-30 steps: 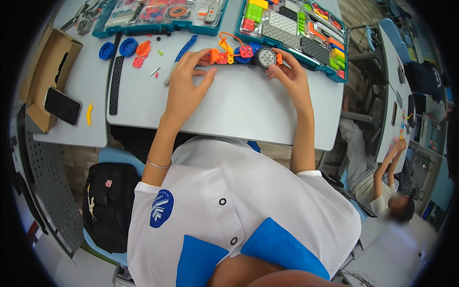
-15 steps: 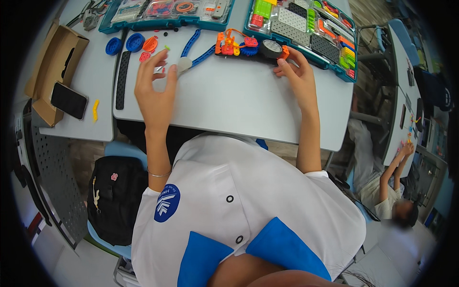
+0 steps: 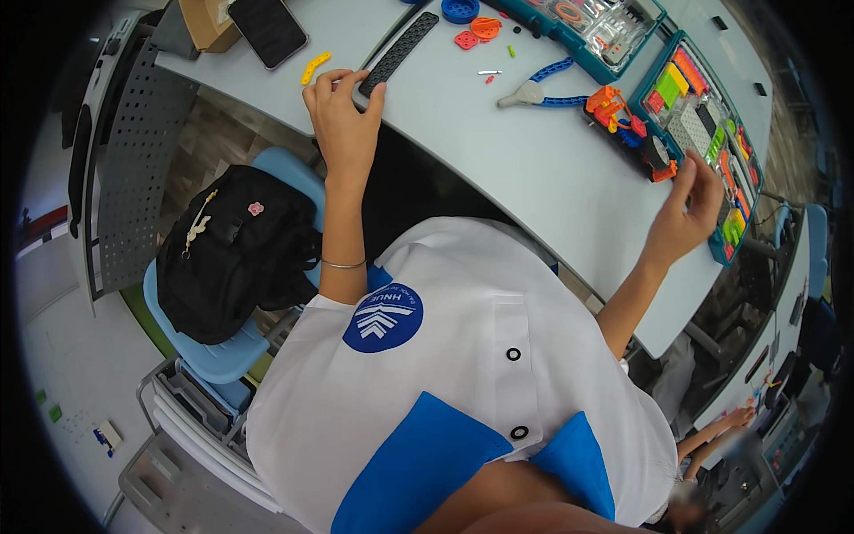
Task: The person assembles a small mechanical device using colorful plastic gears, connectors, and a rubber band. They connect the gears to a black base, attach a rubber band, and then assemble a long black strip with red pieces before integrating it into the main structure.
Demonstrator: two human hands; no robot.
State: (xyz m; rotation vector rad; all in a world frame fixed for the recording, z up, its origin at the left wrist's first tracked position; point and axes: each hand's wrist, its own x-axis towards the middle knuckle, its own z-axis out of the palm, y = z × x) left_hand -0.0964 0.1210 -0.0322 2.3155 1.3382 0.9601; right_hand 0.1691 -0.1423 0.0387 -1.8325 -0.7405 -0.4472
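At the near end of a black perforated strip point(image 3: 400, 52), my left hand point(image 3: 345, 129) has its thumb on one side and its fingers on the other, closed around the end. The strip lies along the table's left edge. Over on the right, my right hand point(image 3: 692, 209) is empty, fingers bent and apart, its tips beside the orange end of a built toy model point(image 3: 627, 133). That model has orange, red and blue parts and a grey-and-black wheel point(image 3: 656, 153). Left of the model lie blue-handled pliers point(image 3: 538, 92).
Open teal kit cases point(image 3: 614, 67) of coloured parts line the far side. Nearer lie a blue wheel point(image 3: 460, 11), an orange piece point(image 3: 485, 28) and a red piece point(image 3: 466, 40). A phone point(image 3: 268, 32), yellow piece point(image 3: 315, 68) and cardboard box point(image 3: 210, 25) sit on the left table.
The view has turned to the left. My left hand has gone from beside the pliers to the black strip's near end. My right hand has come slightly away from the model's orange end.
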